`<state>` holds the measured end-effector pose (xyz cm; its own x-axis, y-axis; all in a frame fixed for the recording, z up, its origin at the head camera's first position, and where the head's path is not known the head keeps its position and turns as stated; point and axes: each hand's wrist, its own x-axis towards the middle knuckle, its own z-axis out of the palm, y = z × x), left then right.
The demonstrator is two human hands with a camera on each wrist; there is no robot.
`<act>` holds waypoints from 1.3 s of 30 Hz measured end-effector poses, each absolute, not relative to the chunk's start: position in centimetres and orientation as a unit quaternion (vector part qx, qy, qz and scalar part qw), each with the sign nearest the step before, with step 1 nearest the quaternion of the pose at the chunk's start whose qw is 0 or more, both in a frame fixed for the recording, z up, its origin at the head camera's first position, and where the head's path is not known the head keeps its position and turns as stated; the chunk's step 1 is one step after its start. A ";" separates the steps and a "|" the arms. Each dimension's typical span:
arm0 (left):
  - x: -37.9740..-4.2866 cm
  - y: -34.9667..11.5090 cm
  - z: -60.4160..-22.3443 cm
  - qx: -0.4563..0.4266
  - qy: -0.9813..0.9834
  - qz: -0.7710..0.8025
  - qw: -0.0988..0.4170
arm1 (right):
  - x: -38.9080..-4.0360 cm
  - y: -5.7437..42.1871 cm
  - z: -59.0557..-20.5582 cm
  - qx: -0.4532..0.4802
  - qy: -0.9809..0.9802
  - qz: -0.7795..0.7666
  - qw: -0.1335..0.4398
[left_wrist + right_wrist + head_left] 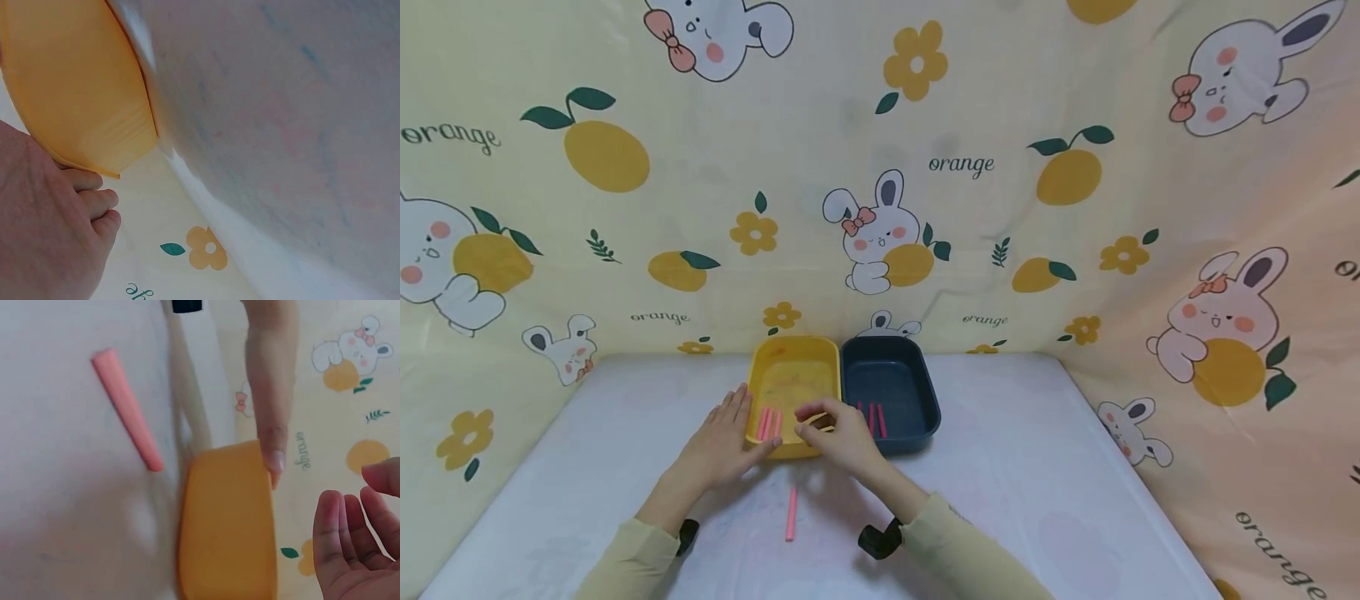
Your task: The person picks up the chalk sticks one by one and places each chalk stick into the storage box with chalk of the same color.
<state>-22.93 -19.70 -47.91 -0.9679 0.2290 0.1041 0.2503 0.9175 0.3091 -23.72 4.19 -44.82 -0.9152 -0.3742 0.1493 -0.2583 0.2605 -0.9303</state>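
Observation:
My left hand (722, 437) lies along the left side of a yellow tray (775, 346), fingers extended and thumb at its front rim. In the left wrist view, the fingers (100, 201) touch the tray's edge. My right hand (842, 433) is over the tray's front right part, fingers bent. A gap shows between its thumb and fingertips (328, 509) in the right wrist view, with nothing visible in it. Pink sticks (768, 423) lean inside the yellow tray at the front left. Another pink stick (791, 515) lies on the table before the tray.
A dark blue tray (887, 343) stands against the yellow tray's right side, with darker pink sticks (882, 421) at its front. Both sit near the back of the white table (1037, 500). A patterned cloth (865, 125) hangs behind. Each wrist wears a black device (880, 540).

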 end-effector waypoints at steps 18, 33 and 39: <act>-22.8 -19.7 -48.0 -0.128 -0.977 -0.168 0.042 | -20.9 5.0 -47.7 -0.297 0.813 -0.484 0.127; -22.8 -19.8 -48.0 -0.124 -0.978 -0.163 0.039 | -20.1 4.6 -48.9 -0.324 0.862 -0.359 0.154; -22.9 -19.6 -47.8 -0.121 -0.978 -0.164 0.034 | -20.3 4.5 -49.1 -0.323 0.867 -0.343 0.163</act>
